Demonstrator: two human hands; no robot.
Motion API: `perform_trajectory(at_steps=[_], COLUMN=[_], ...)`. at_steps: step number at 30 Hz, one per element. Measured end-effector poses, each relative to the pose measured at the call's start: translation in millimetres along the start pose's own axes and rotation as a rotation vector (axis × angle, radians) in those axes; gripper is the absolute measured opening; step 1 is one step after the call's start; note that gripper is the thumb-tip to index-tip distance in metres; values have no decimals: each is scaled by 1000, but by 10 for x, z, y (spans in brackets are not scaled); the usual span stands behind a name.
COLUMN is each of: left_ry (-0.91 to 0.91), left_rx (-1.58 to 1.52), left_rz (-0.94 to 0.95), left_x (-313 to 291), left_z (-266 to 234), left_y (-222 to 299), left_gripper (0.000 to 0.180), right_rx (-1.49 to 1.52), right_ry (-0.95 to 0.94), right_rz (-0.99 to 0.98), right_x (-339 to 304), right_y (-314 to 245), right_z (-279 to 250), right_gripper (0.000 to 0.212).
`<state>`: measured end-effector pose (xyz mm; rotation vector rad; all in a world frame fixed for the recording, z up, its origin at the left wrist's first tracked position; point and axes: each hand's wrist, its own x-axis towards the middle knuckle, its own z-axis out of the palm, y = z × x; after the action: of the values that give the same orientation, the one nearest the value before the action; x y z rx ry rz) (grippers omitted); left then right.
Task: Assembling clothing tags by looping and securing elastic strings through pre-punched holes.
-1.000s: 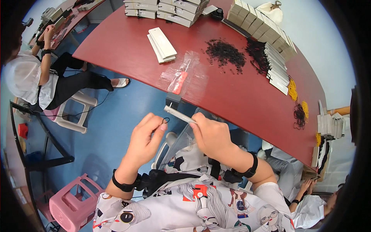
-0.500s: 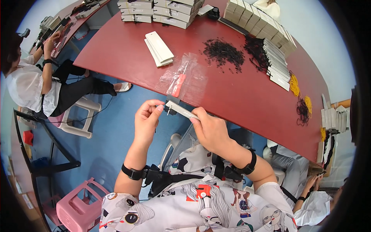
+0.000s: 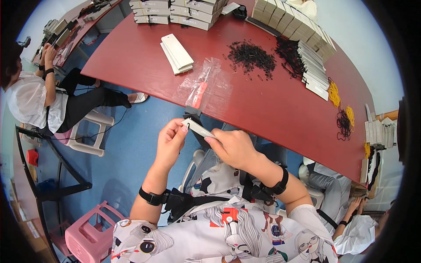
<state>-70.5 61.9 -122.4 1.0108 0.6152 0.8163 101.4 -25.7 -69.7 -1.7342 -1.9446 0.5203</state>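
A narrow pale grey hang tag [image 3: 199, 128] is held between my hands, just off the near edge of the table. My right hand [image 3: 237, 149] is closed on the tag's right part, thumb on top. My left hand [image 3: 170, 143] pinches at its left end, where a small black piece [image 3: 188, 126] shows at the hole; its kind is hard to make out. Right behind the tag, a dark block sits at the table edge. A red-handled tool [image 3: 199, 94] lies beyond, under clear plastic film [image 3: 219, 85].
On the red table [image 3: 144, 74] lie a few blank tags [image 3: 176, 52], a heap of small black clips [image 3: 252, 57], black cords [image 3: 289, 57], a row of tags [image 3: 313, 72] and yellow cords [image 3: 334, 93]. Tag stacks [image 3: 193, 15] stand at the back. Co-workers sit left and lower right.
The tag has shifted slightly left and down with my right hand. My left fingers have closed onto its end; a thin pale pin seen there before no longer shows.
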Motion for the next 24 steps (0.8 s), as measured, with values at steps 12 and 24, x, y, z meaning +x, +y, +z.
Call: perform_trajectory(at_steps=[12, 24], left_ry=[25, -83], left_rx=[-11, 200], left_rz=[52, 257], left_x=[-161, -244], left_z=[-101, -263], left_y=[-6, 76], left_gripper=[20, 17], right_rx=[737, -86], right_ry=[-194, 9], right_rz=[259, -263], right_x=[58, 29], right_y=[-148, -158], right_z=[194, 119], right_gripper=[19, 14])
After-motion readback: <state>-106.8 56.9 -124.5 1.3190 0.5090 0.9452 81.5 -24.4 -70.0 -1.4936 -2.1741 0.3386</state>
